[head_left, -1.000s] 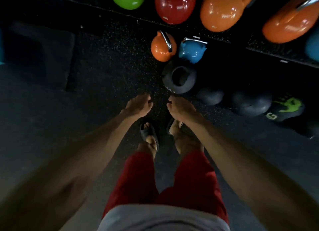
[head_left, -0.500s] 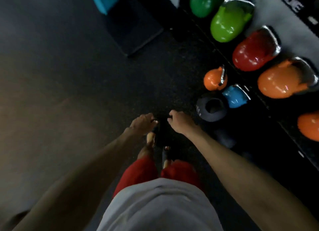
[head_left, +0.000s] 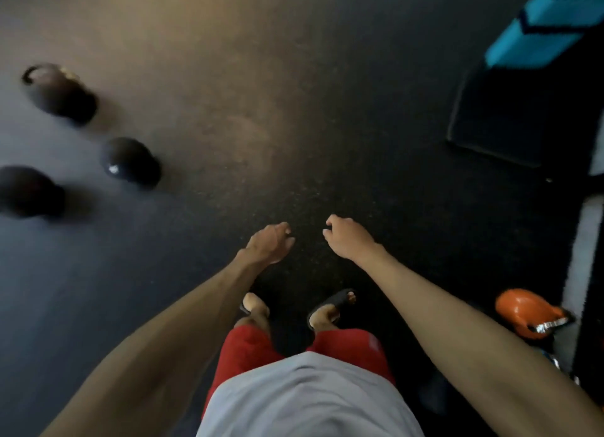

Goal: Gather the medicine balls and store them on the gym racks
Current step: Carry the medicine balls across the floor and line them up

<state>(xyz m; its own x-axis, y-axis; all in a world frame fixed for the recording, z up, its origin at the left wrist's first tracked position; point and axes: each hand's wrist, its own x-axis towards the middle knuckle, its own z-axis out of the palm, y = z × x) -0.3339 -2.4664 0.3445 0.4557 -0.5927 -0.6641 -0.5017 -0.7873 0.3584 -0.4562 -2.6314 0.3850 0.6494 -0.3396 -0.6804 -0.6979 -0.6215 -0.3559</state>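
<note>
Hanging empty, left hand (head_left: 269, 244) loosely curled, right hand (head_left: 348, 237) half-closed, dark balls (head_left: 130, 162) well left.

Bare floor (head_left: 294, 110) spreads through the frame's middle and top. Three dark weights crowd the left edge: a kettlebell (head_left: 60, 92) and two round ones (head_left: 130, 162) (head_left: 27, 191). A black mat (head_left: 523, 116) and an orange kettlebell (head_left: 526, 315) block the right side.
</note>
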